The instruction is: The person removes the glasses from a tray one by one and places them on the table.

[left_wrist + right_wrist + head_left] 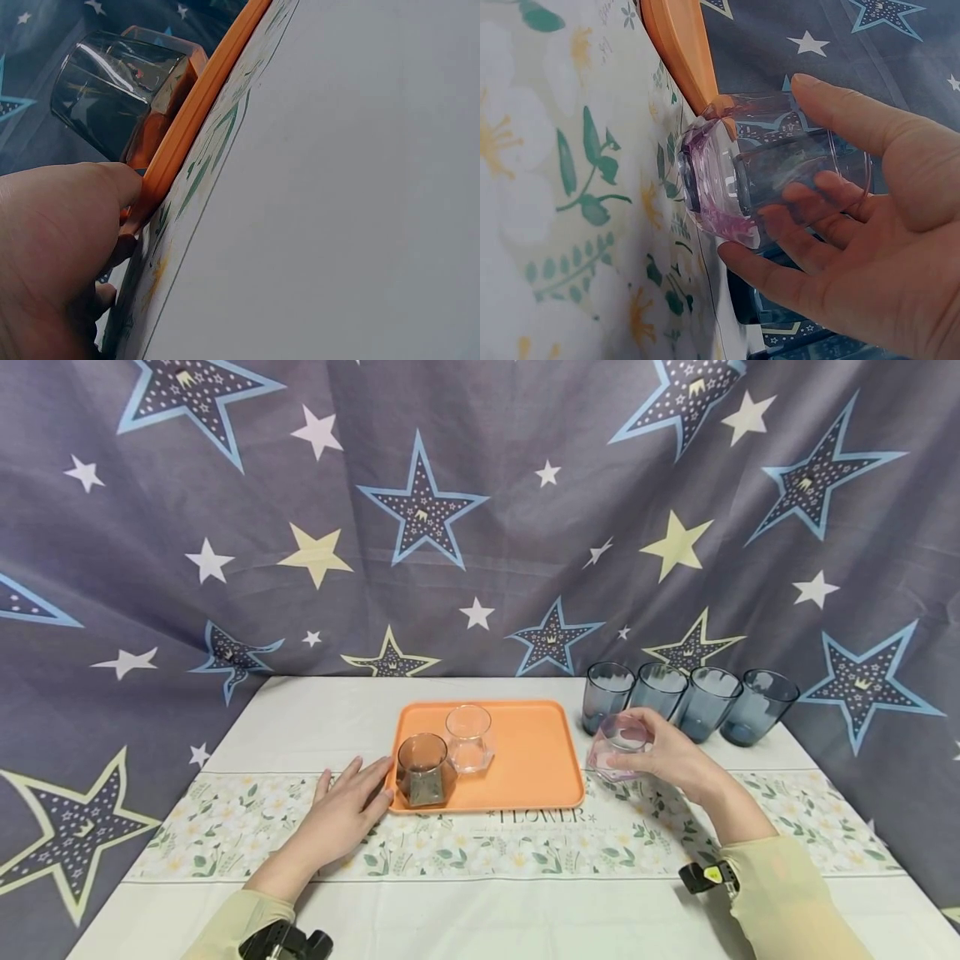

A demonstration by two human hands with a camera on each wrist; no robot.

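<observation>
My right hand point(667, 756) holds a clear pink-tinted glass point(739, 176) just right of the orange tray point(525, 760). Thumb and fingers go around its sides, and the glass is upright. Whether its base touches the cloth, I cannot tell. Against the tray's left edge rests my left hand point(341, 814), fingers spread; in the left wrist view the thumb touches the orange rim point(180, 127). On the tray's left part stand a smoky grey-brown glass point(425, 772) near the front corner and a clear glass point(469, 739) just behind it to the right.
Several blue tumblers point(759, 708) stand in a row at the back right, close behind my right hand. A white cloth with a flowered band point(517, 856) covers the table. A dark star-patterned curtain point(465, 610) hangs behind the table's back edge.
</observation>
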